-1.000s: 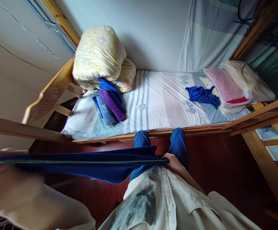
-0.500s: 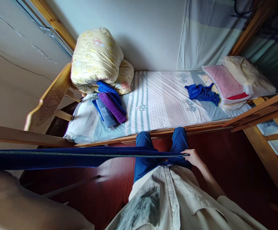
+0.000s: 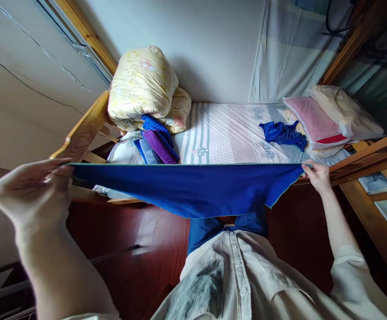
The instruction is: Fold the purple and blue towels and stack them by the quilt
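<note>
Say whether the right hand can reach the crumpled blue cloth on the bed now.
Probably not while the right hand holds a corner of the stretched blue cloth, though nothing seems to cover the crumpled blue cloth.

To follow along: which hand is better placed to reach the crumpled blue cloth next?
Probably the right hand: it's nearer the crumpled blue cloth, though it and the left hand hold the stretched blue cloth.

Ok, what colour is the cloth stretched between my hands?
The cloth is deep blue with greenish edging, clearest in the head view.
</note>
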`<control>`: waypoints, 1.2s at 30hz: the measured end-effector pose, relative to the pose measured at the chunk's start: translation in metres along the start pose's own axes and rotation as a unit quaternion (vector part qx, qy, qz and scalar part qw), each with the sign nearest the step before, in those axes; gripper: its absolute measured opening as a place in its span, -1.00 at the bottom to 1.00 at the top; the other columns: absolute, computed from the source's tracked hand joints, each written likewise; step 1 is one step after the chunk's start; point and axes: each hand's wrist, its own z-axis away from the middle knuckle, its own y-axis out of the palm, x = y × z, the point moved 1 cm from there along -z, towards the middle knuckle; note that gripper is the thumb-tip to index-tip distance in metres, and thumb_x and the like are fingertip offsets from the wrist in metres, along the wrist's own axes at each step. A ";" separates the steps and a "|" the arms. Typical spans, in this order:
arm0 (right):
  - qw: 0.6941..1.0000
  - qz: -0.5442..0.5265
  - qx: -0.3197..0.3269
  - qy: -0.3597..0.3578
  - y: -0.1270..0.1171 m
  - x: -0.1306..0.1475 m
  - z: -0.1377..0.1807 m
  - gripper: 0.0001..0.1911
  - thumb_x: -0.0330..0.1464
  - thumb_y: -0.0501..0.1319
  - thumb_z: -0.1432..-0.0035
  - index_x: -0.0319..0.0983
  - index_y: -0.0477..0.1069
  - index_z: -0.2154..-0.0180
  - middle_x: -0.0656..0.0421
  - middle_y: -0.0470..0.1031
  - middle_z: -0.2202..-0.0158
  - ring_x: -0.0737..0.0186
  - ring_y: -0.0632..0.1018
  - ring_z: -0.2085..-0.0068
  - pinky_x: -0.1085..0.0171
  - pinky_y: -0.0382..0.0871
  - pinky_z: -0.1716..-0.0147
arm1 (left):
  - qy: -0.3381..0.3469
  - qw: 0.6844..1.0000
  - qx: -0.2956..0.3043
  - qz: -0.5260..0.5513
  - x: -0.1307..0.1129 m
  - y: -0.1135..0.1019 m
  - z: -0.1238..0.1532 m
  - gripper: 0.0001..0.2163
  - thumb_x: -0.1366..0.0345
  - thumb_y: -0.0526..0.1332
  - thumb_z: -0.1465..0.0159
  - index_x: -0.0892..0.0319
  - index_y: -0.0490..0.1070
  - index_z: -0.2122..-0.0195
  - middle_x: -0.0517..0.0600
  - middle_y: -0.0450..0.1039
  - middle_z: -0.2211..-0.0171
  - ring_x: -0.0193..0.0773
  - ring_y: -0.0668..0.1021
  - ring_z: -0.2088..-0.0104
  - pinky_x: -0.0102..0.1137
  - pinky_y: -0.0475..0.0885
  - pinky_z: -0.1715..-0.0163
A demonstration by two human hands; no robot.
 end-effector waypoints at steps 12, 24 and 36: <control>0.994 0.072 0.069 0.042 -0.037 0.019 0.005 -0.51 0.06 0.45 -0.06 -0.23 0.69 0.22 0.21 0.50 0.64 0.39 0.34 0.68 0.35 0.26 0.68 | -0.129 0.987 0.095 -0.028 -0.010 0.028 0.014 -0.73 0.07 0.43 0.09 0.11 0.64 0.41 -0.07 0.51 0.59 -0.29 0.47 0.68 -0.42 0.39 0.74; 0.993 0.045 0.029 0.108 -0.036 0.001 -0.048 -0.48 0.05 0.54 0.09 -0.24 0.65 0.28 0.11 0.57 0.57 0.17 0.62 0.56 0.30 0.54 0.61 | -0.194 0.951 0.239 -0.024 0.036 0.088 -0.006 -0.62 -0.06 0.47 0.06 0.10 0.62 0.33 -0.03 0.60 0.48 0.05 0.71 0.41 0.11 0.63 -0.02; 0.997 0.064 -0.032 0.034 0.058 -0.119 -0.208 -0.80 -0.26 0.42 -0.13 -0.28 0.57 0.33 0.09 0.65 0.43 0.09 0.74 0.31 0.20 0.69 0.24 | -0.243 0.941 0.217 0.090 0.139 0.275 -0.060 -0.74 0.23 0.45 -0.08 0.29 0.50 0.32 -0.05 0.52 0.48 -0.19 0.68 0.38 -0.15 0.65 0.08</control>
